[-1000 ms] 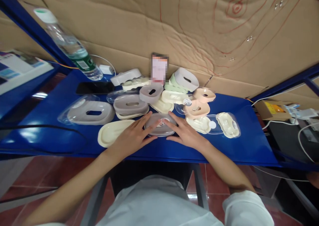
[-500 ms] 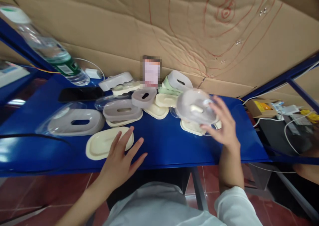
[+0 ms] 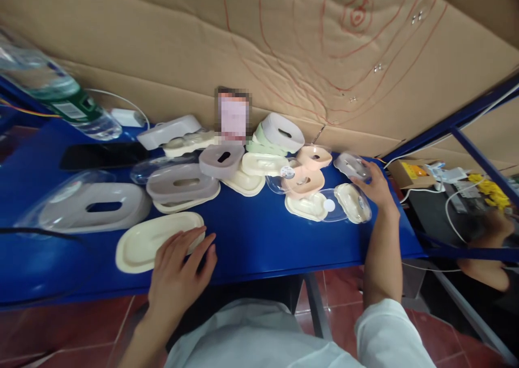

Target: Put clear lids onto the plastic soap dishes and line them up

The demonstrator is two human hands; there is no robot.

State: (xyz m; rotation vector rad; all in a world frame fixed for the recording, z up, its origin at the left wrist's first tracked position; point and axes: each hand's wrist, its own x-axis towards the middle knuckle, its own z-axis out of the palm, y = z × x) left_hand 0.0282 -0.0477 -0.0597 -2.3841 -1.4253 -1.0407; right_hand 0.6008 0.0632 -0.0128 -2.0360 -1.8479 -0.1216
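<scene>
My right hand [image 3: 375, 184] is at the table's right end, its fingers and thumb around the near edge of a greyish, clear-topped oval plastic piece [image 3: 349, 165]. Under my left hand [image 3: 180, 262], at the front left, is the right part of a cream oval plastic tray [image 3: 141, 243]. Its fingers are bent and slightly apart, with nothing in them. Two peach oval covers with slots, a front one [image 3: 304, 181] and a back one [image 3: 314, 156], lie left of my right hand. Nearer the front is a cream piece [image 3: 352, 203] on clear plastic.
Several grey slotted covers [image 3: 138, 211] and cream trays lie across the blue table [image 3: 251, 243]. A water bottle [image 3: 77, 103] and a black flat object [image 3: 103, 156] are at the left. Cardboard [image 3: 170, 44] rises behind. Another person's arm [image 3: 486, 249] shows beyond the right frame.
My right hand has moved the greyish oval piece away and to the right, uncovering the peach covers. My left hand has drawn back slightly to the left, its fingers more bent.
</scene>
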